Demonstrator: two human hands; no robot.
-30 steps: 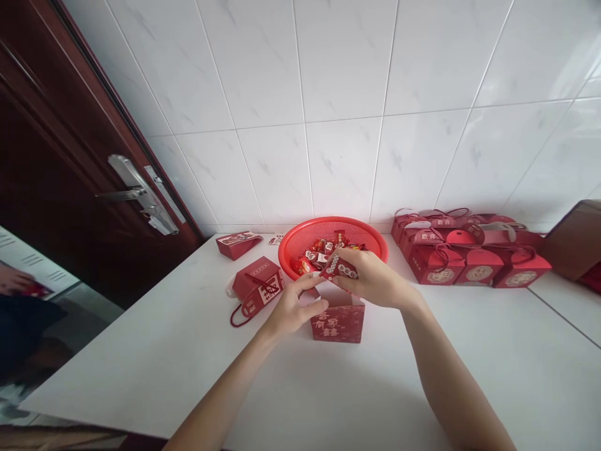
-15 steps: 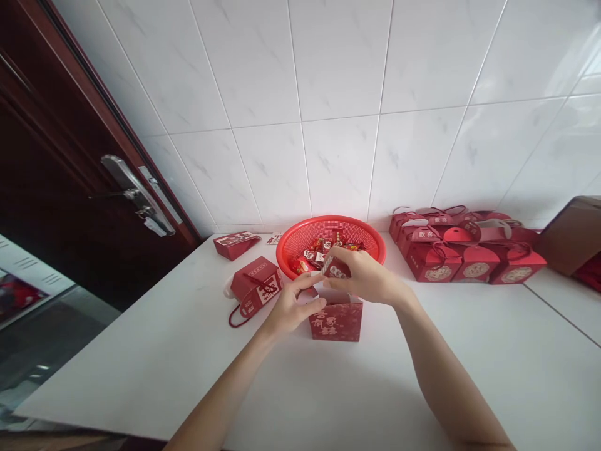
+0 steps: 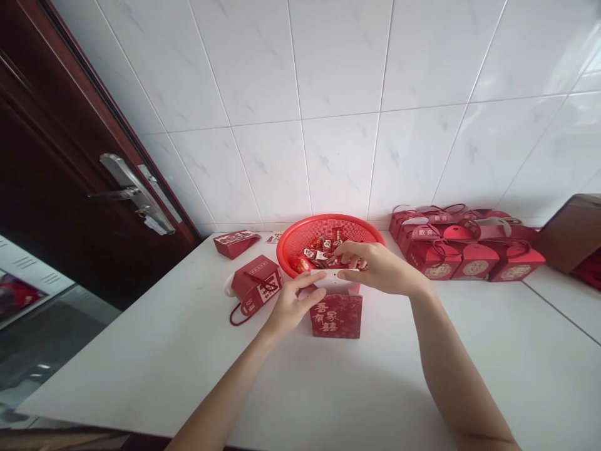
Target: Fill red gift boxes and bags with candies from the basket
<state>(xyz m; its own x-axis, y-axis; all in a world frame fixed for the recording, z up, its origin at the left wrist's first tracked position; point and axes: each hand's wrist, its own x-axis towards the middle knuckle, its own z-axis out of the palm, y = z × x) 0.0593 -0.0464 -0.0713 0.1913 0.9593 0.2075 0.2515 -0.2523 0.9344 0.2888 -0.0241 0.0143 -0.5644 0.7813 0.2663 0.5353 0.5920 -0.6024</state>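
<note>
A red paper gift box [image 3: 337,318] with gold characters stands upright on the white table, its top open. My left hand [image 3: 295,305] grips the box at its left upper edge, thumb on the near side and fingers reaching to the far flap. At the far side, a white-lined flap [image 3: 334,283] with small holes stands up. My right hand [image 3: 379,268] has its thumb on this flap's right part, with the fingers curled behind it. Directly behind is a red plastic basket [image 3: 286,254] of wrapped candies [image 3: 323,245], partly covered by my right hand.
To the left lie a red box with a cord handle [image 3: 253,285] and a smaller red box [image 3: 235,244]. Several finished-looking red boxes [image 3: 476,260] stand in rows at the right, beside a brown carton [image 3: 570,232]. A tiled wall borders the table's back; a dark door [image 3: 61,156] is at left.
The far flap, tilted over the box with its printed side showing before, now stands up with its white inside facing me. My right hand has shifted slightly right; my left hand stays nearly in place.
</note>
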